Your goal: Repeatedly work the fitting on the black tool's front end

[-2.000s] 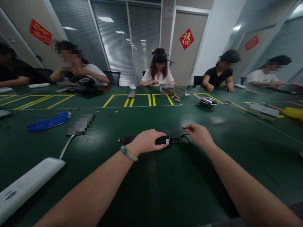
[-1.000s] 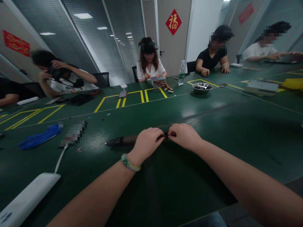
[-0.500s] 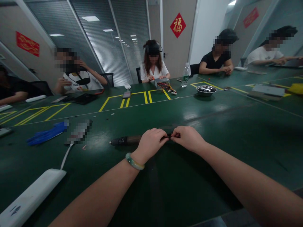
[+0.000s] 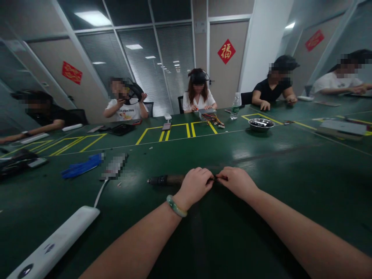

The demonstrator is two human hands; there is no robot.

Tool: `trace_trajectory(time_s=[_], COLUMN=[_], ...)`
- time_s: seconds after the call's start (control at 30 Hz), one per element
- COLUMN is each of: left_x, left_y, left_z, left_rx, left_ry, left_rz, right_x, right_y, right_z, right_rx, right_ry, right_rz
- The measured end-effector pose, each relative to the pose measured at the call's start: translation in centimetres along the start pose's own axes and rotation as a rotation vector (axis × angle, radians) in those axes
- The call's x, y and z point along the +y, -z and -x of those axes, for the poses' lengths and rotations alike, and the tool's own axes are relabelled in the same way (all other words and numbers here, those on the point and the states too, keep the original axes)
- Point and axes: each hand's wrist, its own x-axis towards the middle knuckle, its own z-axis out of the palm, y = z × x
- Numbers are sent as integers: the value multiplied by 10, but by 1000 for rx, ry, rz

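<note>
A dark pen-shaped electric screwdriver [image 4: 166, 180] lies on the green table [image 4: 279, 166], its tip pointing left. My left hand [image 4: 194, 185], with a green bangle at the wrist, covers the tool's rear part. Its thumb and fingers are closed in a pinch at the right side of the tool. Close against it, my right hand [image 4: 238, 183] also pinches with thumb and forefinger. Between the two sets of fingertips shows a thin dark piece, too small to name; it may be the screwdriver's cable end, but I cannot tell.
To the left lie a blue glove [image 4: 83, 166], a phone [image 4: 114, 166] and a white elongated device [image 4: 58, 242] cabled to it. Further off are a steel bowl [image 4: 260, 125], a water bottle [image 4: 235, 106] and a metal box with coloured wires [image 4: 205, 114]. Several people sit opposite.
The view has tilted up and turned left, so everything appears lower and further right. Both hands keep the same pinch beside the screwdriver.
</note>
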Motion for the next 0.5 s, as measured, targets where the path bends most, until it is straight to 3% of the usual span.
trace_trajectory(time_s=[0.5], left_x=[8], left_y=[9], left_z=[1], left_rx=[-7], left_ry=[40], left_rz=[-25], right_x=[1], right_y=[-10], right_z=[6], right_rx=[88], right_ry=[83], right_rz=[-36])
